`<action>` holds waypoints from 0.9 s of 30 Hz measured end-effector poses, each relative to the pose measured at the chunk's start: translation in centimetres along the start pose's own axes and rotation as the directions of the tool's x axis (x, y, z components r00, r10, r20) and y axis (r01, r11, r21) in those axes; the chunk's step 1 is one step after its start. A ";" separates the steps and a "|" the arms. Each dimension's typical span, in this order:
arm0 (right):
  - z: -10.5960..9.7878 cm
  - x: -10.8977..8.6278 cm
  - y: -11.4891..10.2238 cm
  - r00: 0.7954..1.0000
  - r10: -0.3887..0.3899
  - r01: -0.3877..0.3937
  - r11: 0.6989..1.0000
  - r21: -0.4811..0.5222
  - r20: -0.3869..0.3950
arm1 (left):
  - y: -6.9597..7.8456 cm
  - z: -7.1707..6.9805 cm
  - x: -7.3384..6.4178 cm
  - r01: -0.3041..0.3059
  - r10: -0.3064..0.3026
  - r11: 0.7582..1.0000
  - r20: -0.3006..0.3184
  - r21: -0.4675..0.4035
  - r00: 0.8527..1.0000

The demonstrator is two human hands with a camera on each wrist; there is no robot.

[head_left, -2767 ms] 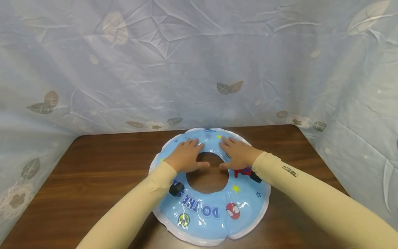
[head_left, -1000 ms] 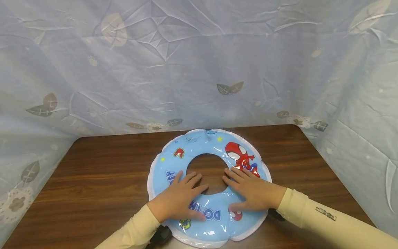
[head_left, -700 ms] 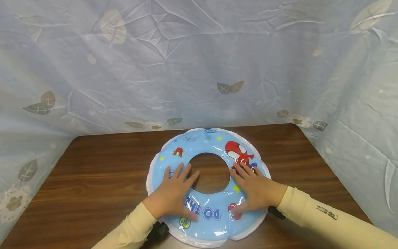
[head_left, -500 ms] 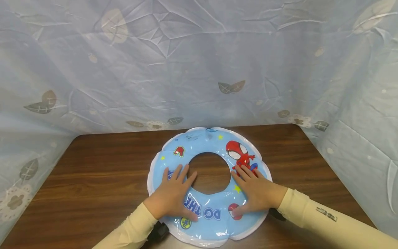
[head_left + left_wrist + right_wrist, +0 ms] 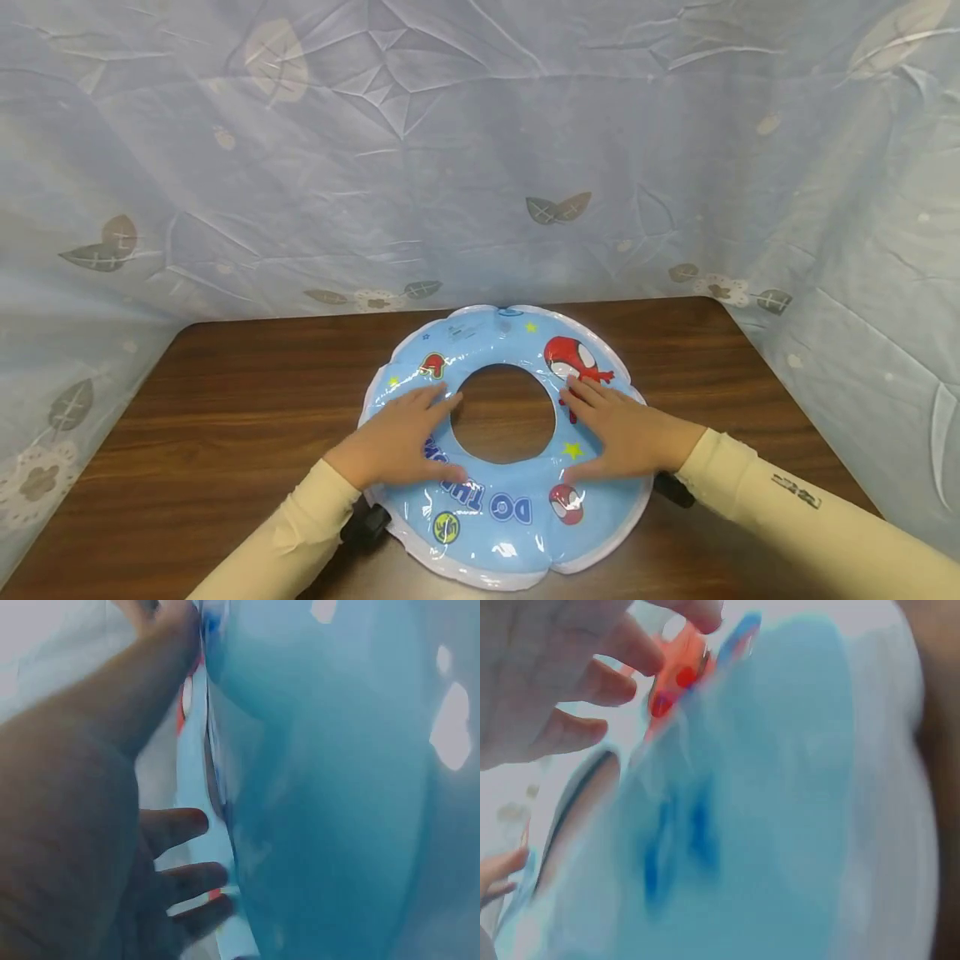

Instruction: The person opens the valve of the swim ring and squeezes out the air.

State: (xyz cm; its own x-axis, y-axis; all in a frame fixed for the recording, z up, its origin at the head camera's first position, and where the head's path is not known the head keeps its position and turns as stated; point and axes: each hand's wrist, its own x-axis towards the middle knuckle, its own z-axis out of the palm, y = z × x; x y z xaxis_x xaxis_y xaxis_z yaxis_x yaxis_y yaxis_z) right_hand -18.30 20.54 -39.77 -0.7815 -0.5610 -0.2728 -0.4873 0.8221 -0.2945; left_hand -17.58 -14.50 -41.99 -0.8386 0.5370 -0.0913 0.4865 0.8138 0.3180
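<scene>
A blue inflatable swim ring [image 5: 501, 550] with a white scalloped edge, red cartoon figures and lettering lies flat on the wooden table. Over its left side is my left hand [image 5: 397, 440], fingers extended toward the center hole and thumb apart. My right hand [image 5: 626, 429] spreads over the right side, its fingertips overlapping the red figure [image 5: 572, 358]. The left wrist view has the fingers [image 5: 180, 881] of that hand close beside the ring's shiny surface. In the right wrist view, relaxed fingers [image 5: 615, 682] hover at the printed red figure. Neither hand grips anything.
The dark wooden table [image 5: 247, 400] extends on both sides of the ring. A pale blue curtain [image 5: 465, 167] with leaf prints hangs along the back and sides. Black wrist cameras [image 5: 365, 527] sit below the cuffs.
Both hands came from the ring's far side toward its near half, then spread outward. In the last half second the left hand has shifted slightly left and away from me; the ring has barely moved.
</scene>
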 end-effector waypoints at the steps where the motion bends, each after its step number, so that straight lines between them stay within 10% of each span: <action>1: -0.4 0.3 0.4 1.000 0.008 -0.008 1.000 0.000 -0.017 | -0.4 -0.3 0.2 0.005 -0.005 1.000 -0.023 0.008 1.000; 14: -1.8 3.2 4.6 0.989 0.143 -0.145 0.983 0.112 0.033 | -2.5 -0.6 2.0 0.055 -0.055 0.997 -0.004 0.057 0.998; 27: -3.6 5.6 3.6 0.996 0.084 -0.084 0.996 0.013 -0.005 | 0.0 -3.2 6.4 0.013 -0.015 0.991 0.013 0.134 1.000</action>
State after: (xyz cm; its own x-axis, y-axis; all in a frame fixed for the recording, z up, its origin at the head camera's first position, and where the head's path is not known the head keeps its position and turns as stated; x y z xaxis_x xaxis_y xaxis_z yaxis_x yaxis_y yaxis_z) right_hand -25.88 20.73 -39.05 -0.8215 -0.4898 -0.2918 -0.4153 0.8648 -0.2824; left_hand -23.70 -11.78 -39.55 -0.8425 0.5278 -0.1078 0.5041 0.8430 0.1878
